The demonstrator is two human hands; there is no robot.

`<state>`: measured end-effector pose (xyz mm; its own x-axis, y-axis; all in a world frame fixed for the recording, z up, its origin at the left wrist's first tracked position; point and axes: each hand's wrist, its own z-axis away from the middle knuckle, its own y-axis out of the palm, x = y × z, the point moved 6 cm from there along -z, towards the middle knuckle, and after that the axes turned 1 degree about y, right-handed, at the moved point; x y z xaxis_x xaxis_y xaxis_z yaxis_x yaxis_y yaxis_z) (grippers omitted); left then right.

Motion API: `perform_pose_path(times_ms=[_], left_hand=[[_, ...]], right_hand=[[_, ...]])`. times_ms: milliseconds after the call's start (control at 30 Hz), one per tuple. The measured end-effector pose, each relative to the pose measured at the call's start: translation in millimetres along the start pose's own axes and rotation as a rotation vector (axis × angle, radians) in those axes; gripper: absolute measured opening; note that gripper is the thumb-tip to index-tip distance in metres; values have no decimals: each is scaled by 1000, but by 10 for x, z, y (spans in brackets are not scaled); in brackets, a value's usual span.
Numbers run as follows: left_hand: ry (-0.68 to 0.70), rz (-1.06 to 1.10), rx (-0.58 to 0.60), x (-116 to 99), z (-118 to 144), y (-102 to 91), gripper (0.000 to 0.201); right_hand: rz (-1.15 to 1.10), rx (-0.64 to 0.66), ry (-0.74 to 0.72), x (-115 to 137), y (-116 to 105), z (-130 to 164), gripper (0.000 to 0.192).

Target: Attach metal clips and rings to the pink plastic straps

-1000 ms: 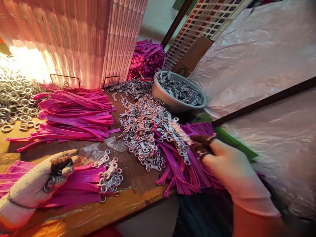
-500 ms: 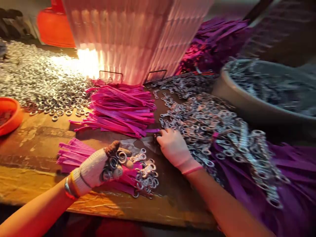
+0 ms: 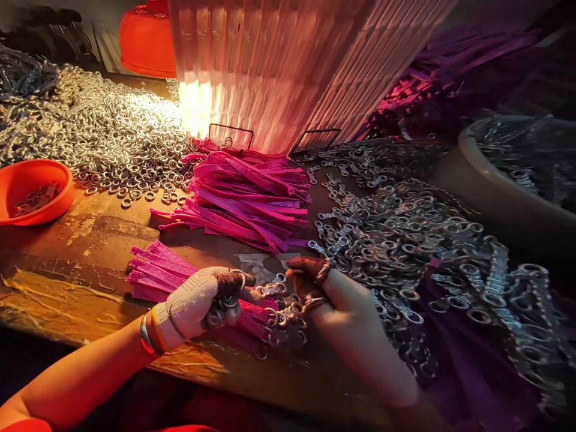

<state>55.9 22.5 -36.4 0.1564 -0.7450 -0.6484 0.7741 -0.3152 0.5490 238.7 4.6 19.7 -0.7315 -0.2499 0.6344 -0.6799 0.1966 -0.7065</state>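
Observation:
My left hand, in a white glove with dark fingertips, is closed around several metal rings. It rests over a bundle of pink fabric strips, whose right ends carry metal ring-ended links. My right hand, also gloved, is just right of those links, fingers curled and pinched together. What lies between its fingertips is hidden. A larger pile of pink strips lies behind both hands. To the right of my right hand spreads a heap of ring-ended metal links.
Loose metal rings cover the back left, beside an orange bowl. A translucent corrugated panel stands behind the pink pile, with a red lamp shade at its left. A large tub stands at right.
My right hand has drawn back from the edge of the link heap towards me and my left hand. The left hand still holds the rings. The view has turned slightly left.

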Motion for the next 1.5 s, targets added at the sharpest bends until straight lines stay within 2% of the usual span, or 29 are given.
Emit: perform_pose_path(times_ms=[100,167,267,367,433,567,633,733,800,900,967,1033,1133,1200,1267,1333,1400,1500], left_hand=[[44,8,-30,25,-29,12,28],[84,45,-27,64,-49,4,23],[102,133,20,137,-76,-8,16],[85,226,64,152,-69,6,11],[82,253,61,107,-41,15,10],[121,256,23,-54,36,6,20],[128,244,35,-98,63,-3,25],[129,218,-5,-67,79,-77,29],[145,198,-51,-16,78,-137,25],[160,145,-81,45,77,-172,26],[168,143,-103,54,84,-180,28],[192,156,-107,40,94,-176,29],[271,124,-84,-2,106,-159,31],[308,81,-80,-19,109,-158,32],[300,52,-73,-24,112,-160,37],[250,49,-58,-23,121,-165,40],[195,59,-44,-32,146,-169,37],[123,30,-15,-55,198,-151,34]], right_hand=[[130,17,-218,502,150,6,34],[272,58,-399,727,257,1,33],[425,150,-572,836,378,-13,19],[420,186,-578,833,385,-42,13],[235,169,-440,812,325,-86,16],[-378,87,134,589,267,-148,17],[-591,60,343,481,333,-131,19],[-751,37,518,370,471,-111,29],[-781,42,568,336,567,-103,34],[-714,33,533,336,646,-105,33],[-570,-4,423,360,628,-114,26],[-314,-68,208,443,564,-120,24],[118,-138,-167,655,547,-49,42],[271,-132,-292,739,605,21,48],[289,-111,-325,764,643,72,53],[204,-69,-301,732,638,88,59],[30,-19,-230,646,582,59,60],[-183,60,-95,504,478,-43,53]])
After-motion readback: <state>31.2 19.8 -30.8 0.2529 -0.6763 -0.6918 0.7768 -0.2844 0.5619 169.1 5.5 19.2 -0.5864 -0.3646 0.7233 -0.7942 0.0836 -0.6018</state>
